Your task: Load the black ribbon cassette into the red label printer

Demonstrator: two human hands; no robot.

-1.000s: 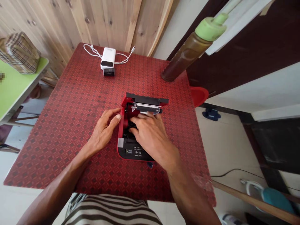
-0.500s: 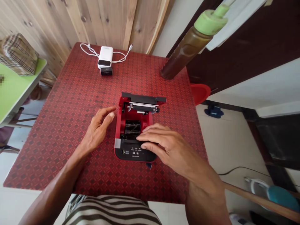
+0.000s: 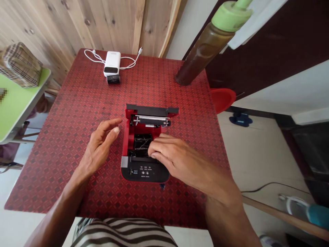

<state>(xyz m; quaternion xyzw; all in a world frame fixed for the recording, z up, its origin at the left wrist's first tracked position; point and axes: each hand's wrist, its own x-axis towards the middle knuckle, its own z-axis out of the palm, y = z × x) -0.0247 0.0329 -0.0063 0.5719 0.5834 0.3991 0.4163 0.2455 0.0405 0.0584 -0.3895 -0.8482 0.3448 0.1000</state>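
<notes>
A small red and black printer [image 3: 145, 177] stands on the table with its lid [image 3: 154, 110] raised. Inside its red bay lies a black roll [image 3: 142, 141] that looks wrapped in shiny film. My right hand [image 3: 171, 152] reaches over the printer's right side, thumb and forefinger pressed together at the roll's right end. Whatever those fingertips pinch, if anything, is hidden. Left of the printer, my left hand [image 3: 101, 144] hovers with fingers apart, holding nothing and not touching the case.
A white power bank [image 3: 112, 61] with a white cable lies at the table's far side, a second black roll [image 3: 113, 79] against it. Far right stands a tall brown bottle [image 3: 203, 51] with a green cap. A red stool [image 3: 223, 98] sits beyond the right edge of the red-patterned table [image 3: 84, 92].
My right hand came up out of the printer bay, uncovering the black roll, then its fingers curled in at the roll's right end. My left hand drew away from the printer's side.
</notes>
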